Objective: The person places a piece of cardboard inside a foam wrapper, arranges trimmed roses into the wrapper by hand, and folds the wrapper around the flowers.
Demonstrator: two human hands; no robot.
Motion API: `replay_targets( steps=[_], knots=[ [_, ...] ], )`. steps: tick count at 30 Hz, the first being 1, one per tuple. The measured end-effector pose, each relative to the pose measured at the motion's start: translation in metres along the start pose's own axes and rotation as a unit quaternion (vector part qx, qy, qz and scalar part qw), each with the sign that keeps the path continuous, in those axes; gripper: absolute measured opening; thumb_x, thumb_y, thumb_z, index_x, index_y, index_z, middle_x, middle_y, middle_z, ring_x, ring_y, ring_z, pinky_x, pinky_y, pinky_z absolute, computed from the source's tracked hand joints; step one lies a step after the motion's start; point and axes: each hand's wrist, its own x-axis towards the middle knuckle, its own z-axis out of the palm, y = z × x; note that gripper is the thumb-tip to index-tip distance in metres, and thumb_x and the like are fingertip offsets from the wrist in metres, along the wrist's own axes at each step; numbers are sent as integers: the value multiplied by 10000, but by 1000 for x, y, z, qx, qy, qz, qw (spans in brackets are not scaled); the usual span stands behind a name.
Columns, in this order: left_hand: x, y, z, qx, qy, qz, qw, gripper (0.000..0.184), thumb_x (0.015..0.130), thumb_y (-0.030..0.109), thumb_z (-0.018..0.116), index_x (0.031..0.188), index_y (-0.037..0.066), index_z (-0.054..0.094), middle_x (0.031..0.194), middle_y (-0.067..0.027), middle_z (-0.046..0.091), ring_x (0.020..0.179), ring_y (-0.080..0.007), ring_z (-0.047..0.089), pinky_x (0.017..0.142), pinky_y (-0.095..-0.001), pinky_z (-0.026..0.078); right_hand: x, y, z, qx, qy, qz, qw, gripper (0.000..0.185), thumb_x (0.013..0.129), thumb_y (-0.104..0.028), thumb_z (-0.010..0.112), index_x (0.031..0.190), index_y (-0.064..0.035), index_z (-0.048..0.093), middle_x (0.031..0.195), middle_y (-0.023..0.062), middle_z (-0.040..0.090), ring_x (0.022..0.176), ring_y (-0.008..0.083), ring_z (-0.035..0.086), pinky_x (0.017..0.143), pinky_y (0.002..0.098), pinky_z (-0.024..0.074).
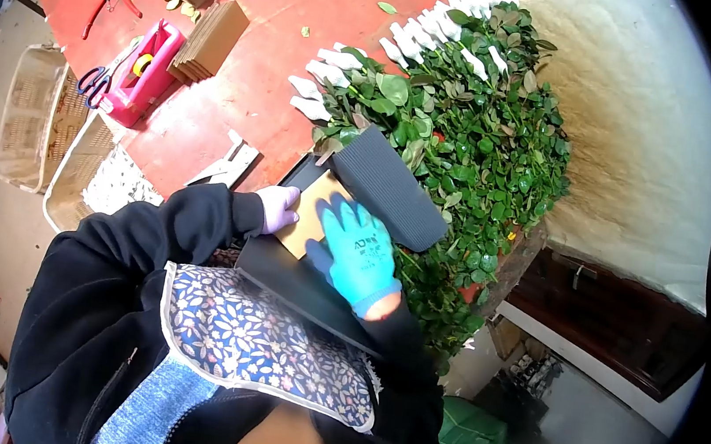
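Observation:
A tan piece of cardboard (299, 235) lies on a black board (282, 277) just in front of my body. My left hand (277, 209), in a lavender glove, grips the cardboard's left edge with the thumb on top. My right hand (359, 253), in a teal work glove, rests flat on the cardboard with its fingers spread. Beyond it, a dark grey ribbed panel (388, 189) stands tilted against leafy stems. The underside of the cardboard is hidden.
Leafy flower stems (476, 179) with white-covered heads (409, 38) are heaped at right on the red table (275, 44). Cardboard stacks (209, 42), a pink caddy (144, 76), scissors (105, 78) and red-handled pruners (113, 4) lie at left. Plastic baskets (31, 116) stand on the floor.

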Motion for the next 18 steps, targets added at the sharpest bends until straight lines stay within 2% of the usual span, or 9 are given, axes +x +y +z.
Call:
replay_targets(
  steps=[2, 4, 5, 7, 9, 11, 18],
  knots=[
    [-2, 3, -1, 34, 6, 14, 999, 352, 834, 275, 662, 984, -24, 553, 889, -258, 640, 885, -426, 623, 777, -466, 498, 4, 8, 20, -46, -30, -20, 998, 653, 852, -451, 603, 1399, -116, 480, 1463, 148, 420, 1292, 352, 423, 1031, 466, 343],
    [-8, 19, -14, 67, 17, 24, 997, 363, 827, 288, 672, 993, -17, 566, 889, -248, 649, 883, -418, 630, 779, -464, 502, 8, 11, 32, -52, -54, -19, 997, 678, 855, -469, 598, 1420, -121, 457, 1490, 146, 383, 1315, 360, 400, 1050, 464, 327],
    [-13, 34, -27, 133, -14, 3, 991, 374, 814, 309, 687, 989, -7, 588, 883, -234, 659, 869, -404, 640, 775, -459, 507, 10, 12, 34, -57, -78, -17, 995, 704, 858, -488, 594, 1440, -126, 434, 1518, 144, 347, 1337, 368, 377, 1070, 462, 311],
    [-23, 54, -47, 227, -57, -11, 972, 395, 746, 336, 746, 959, 18, 647, 863, -196, 684, 829, -370, 666, 754, -443, 522, 13, 9, 33, -72, -88, -15, 993, 709, 860, -495, 592, 1444, -126, 428, 1521, 143, 340, 1348, 366, 365, 1070, 465, 313],
    [-22, 55, -50, 241, -65, -10, 968, 399, 719, 327, 764, 951, 21, 654, 862, -192, 686, 826, -366, 668, 749, -441, 524, 11, 6, 36, -84, -102, -7, 991, 715, 862, -502, 589, 1447, -126, 422, 1524, 141, 334, 1358, 364, 353, 1070, 469, 315],
    [-16, 47, -44, 268, -54, -3, 962, 380, 670, 266, 782, 955, 41, 670, 864, -181, 691, 826, -355, 673, 740, -433, 530, 13, 4, 39, -84, -90, 1, 992, 717, 858, -502, 596, 1447, -132, 423, 1520, 139, 336, 1353, 381, 351, 1076, 485, 315],
    [-10, 51, -40, 282, -65, 28, 957, 388, 698, 261, 777, 975, 33, 630, 860, -185, 684, 849, -367, 664, 750, -445, 523, 6, 4, 59, -55, -27, 27, 998, 725, 818, -438, 647, 1445, -149, 424, 1526, 130, 320, 1363, 408, 318, 1093, 549, 281]
  ],
)
